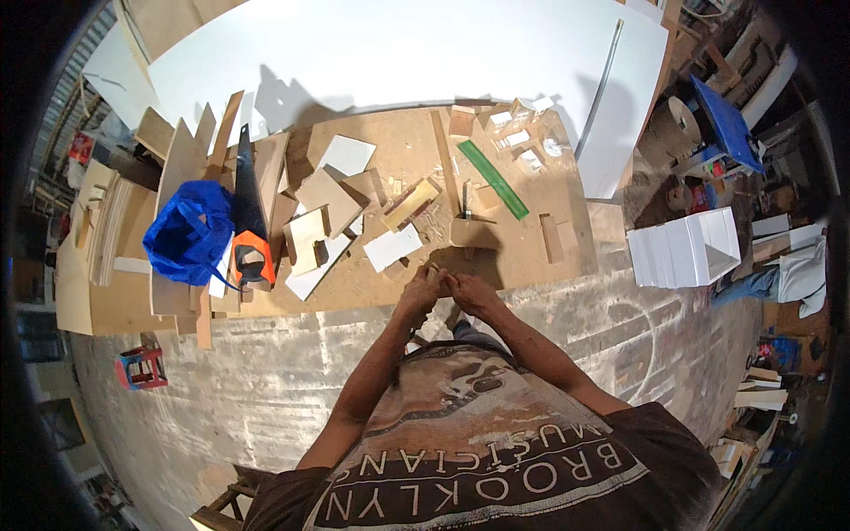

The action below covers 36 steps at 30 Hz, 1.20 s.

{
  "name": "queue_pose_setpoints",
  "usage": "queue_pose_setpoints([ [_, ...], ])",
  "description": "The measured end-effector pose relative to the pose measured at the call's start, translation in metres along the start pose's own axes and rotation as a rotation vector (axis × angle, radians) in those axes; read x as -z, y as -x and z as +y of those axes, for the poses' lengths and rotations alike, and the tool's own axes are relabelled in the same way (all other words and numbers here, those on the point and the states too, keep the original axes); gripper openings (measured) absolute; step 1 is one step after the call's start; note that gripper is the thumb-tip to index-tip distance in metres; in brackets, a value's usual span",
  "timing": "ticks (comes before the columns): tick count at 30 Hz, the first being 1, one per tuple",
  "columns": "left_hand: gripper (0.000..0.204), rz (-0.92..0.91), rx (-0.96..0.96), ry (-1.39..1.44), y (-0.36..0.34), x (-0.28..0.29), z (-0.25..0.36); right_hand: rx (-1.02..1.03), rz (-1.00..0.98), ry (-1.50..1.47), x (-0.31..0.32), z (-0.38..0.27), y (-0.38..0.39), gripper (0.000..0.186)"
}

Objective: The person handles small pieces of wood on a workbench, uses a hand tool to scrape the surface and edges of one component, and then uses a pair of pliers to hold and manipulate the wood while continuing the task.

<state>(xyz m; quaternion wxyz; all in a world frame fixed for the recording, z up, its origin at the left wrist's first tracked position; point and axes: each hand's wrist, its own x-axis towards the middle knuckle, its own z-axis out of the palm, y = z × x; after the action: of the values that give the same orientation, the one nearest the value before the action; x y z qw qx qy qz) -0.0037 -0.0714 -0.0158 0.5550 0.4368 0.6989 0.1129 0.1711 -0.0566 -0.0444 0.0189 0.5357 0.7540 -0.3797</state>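
Both hands meet in front of my body at the near edge of the wooden workbench [372, 290]. My left hand [420, 292] is closed, its fingers pinched around something small that I cannot make out. Touching it, my right hand [471, 294] is closed too, and whatever lies in its fingers is hidden. Just beyond them sits a small block of brown board [474, 234] with a thin dark upright tool [467, 202] behind it. A white panel piece [393, 248] lies left of the block, with a narrow wood strip [412, 203] farther back.
A handsaw [248, 195] with an orange handle and a blue bag [188, 232] are among boards at the left. A green strip [493, 180] and a notched board [553, 239] lie to the right. White panels [425, 53] rise behind; a white box [664, 255] stands right.
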Motion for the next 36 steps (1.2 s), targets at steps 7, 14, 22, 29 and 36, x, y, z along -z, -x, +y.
queue_pose_setpoints([
  [7, 0.068, -0.001, -0.003, 0.092, 0.015, -0.001, 0.025, -0.003, 0.08, 0.0, -0.011, 0.016, -0.011, 0.057],
  [14, 0.069, -0.049, -0.23, 0.242, -0.001, 0.01, -0.012, -0.024, 0.063, -0.084, 0.012, -0.015, 0.008, 0.063],
  [22, 0.064, -0.033, -0.238, 0.162, -0.018, 0.007, -0.043, -0.029, 0.045, -0.104, 0.005, -0.02, 0.012, 0.07],
  [29, 0.068, -0.027, -0.045, 0.304, 0.019, 0.014, 0.004, -0.063, 0.091, -0.021, -0.016, 0.008, -0.006, 0.062],
  [36, 0.054, -0.384, -0.123, 0.769, -0.024, 0.023, -0.07, -0.002, 0.177, -0.384, -0.016, 0.028, -0.001, 0.066],
])
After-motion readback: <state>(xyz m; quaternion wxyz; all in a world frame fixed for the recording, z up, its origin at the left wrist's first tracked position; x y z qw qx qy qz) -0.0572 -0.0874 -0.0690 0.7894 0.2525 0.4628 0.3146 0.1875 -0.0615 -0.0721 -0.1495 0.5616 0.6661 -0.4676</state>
